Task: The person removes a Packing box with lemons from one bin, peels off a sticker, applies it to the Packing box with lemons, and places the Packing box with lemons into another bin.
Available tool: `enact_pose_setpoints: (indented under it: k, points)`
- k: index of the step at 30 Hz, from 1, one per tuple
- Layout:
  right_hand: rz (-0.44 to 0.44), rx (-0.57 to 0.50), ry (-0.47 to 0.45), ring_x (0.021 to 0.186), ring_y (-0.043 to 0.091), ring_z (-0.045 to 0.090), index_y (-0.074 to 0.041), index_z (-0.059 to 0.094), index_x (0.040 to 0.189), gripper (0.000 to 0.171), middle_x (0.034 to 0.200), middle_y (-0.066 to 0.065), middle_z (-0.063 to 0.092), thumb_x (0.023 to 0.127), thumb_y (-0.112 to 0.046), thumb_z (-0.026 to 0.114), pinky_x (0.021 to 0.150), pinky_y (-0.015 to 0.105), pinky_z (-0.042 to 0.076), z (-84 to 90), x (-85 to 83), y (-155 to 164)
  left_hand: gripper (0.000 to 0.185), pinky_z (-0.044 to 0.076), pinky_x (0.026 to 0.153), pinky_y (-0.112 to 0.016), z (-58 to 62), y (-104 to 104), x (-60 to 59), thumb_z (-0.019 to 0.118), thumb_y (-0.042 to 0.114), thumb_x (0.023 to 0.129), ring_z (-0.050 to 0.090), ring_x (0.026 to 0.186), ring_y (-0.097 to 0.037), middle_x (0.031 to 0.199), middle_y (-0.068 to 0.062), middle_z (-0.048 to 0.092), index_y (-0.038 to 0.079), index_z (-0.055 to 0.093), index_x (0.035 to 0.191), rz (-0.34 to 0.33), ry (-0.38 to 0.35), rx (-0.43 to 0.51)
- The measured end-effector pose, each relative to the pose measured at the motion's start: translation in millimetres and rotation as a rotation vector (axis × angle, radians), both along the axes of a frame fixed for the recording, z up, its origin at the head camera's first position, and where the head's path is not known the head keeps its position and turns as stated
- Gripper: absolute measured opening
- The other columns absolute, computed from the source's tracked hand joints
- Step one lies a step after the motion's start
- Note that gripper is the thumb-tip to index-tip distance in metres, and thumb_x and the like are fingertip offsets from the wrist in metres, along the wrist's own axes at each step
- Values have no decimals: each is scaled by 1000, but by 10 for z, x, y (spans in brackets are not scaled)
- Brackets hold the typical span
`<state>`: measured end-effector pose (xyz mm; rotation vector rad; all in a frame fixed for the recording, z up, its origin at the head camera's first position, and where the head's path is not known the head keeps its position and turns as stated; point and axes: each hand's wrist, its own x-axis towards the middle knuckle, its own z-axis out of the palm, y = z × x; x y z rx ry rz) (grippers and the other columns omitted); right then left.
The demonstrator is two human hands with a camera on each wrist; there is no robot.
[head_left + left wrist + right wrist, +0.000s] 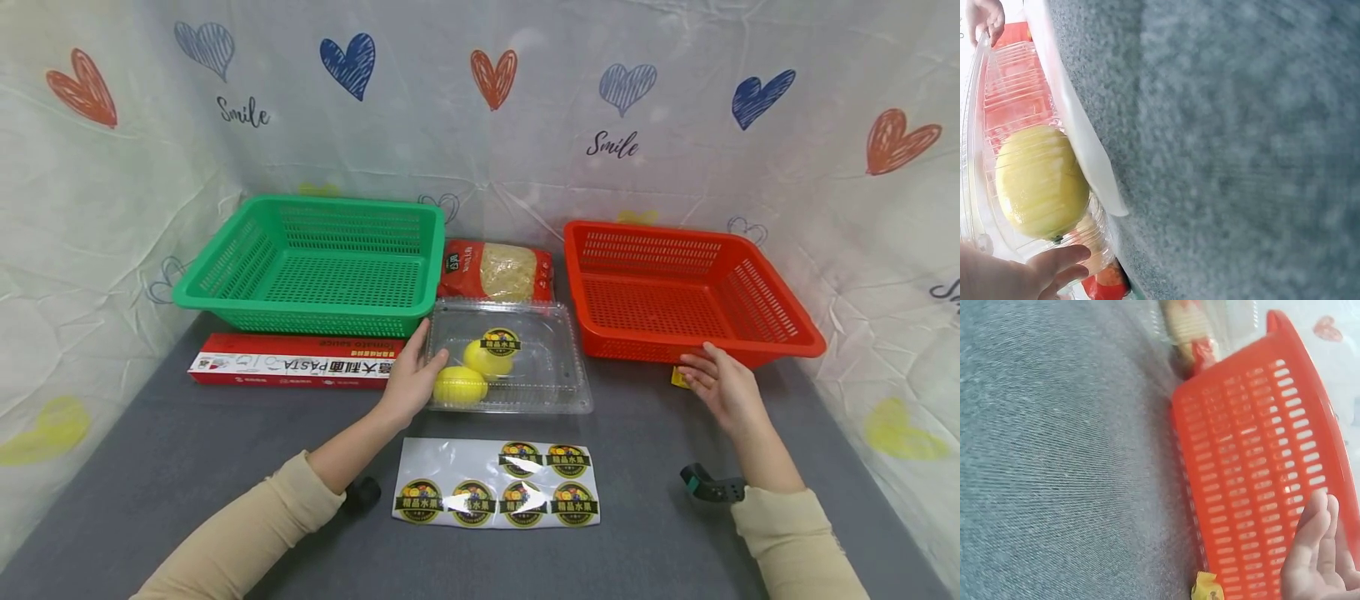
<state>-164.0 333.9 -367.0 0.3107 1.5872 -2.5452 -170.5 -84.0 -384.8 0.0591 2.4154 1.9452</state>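
My left hand (411,379) lies against the left side of a clear plastic clamshell box (540,392), its thumb spread from the fingers. Closed under the lid are two yellow fruits, one a rounded, lemon-like fruit (1042,181) in the left wrist view. A dark round fruit sticker (500,342) is on the lid. Over at the right, my right hand (722,390) is raised in front of the red basket (1241,487), fingers loosely extended and nothing in them. Whether its fingertips touch the basket cannot be told. A small yellow packet (679,377) shows beside that hand, partly hidden.
A sticker sheet (450,467) with several round labels lies in front of the box. Behind the box is a red pasta bag (510,271). The green basket (337,321) stands back left, with a red-and-white pasta box (300,362) before it.
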Motion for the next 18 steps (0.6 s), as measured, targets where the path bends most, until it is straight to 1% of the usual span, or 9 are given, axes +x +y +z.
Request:
enact_pose_setpoints:
  k: [3, 6, 8, 12, 15, 18]
  points:
    - [-9, -137, -29, 85, 20, 65, -14, 40, 117, 33, 91, 8, 63, 91, -25, 56, 79, 26, 51, -1, -7, 57, 60, 22, 108, -34, -5, -7, 0, 46, 15, 96, 12, 137, -19, 151, -7, 14, 8, 14, 146, -3, 6, 17]
    - [-30, -217, -52, 86, 23, 65, -18, 34, 123, 40, 92, 10, 63, 90, -23, 57, 81, 27, 50, -1, -12, 101, 60, 21, 108, -34, -6, -12, 3, 47, 14, 96, 11, 137, -19, 151, -7, 14, 8, 15, 146, -4, 8, 24]
    - [-42, -238, -54, 86, 24, 65, -17, 36, 122, 38, 92, 10, 63, 90, -22, 57, 81, 27, 50, 1, -19, 121, 60, 21, 108, -34, -5, -16, 8, 47, 13, 96, 11, 137, -18, 151, -8, 14, 7, 15, 146, -7, 11, 29]
    - [-72, -280, -32, 86, 25, 65, -12, 42, 117, 28, 91, 12, 64, 92, -18, 54, 81, 29, 51, 3, -39, 152, 60, 21, 108, -34, -1, -22, 23, 47, 10, 95, 11, 138, -19, 151, -10, 13, 5, 15, 146, -17, 25, 32]
    - [-102, -316, -11, 84, 26, 66, -11, 38, 117, 30, 90, 12, 64, 92, -16, 54, 80, 30, 51, 8, -55, 168, 60, 21, 107, -34, 4, -26, 42, 47, 10, 95, 11, 137, -20, 151, -11, 13, 5, 15, 146, -25, 33, 29]
    - [-127, -332, -12, 83, 25, 66, -14, 32, 117, 36, 91, 10, 63, 91, -14, 56, 80, 31, 51, 15, -65, 179, 60, 22, 107, -34, 9, -31, 62, 47, 10, 95, 12, 137, -21, 151, -11, 13, 5, 15, 146, -31, 37, 26]
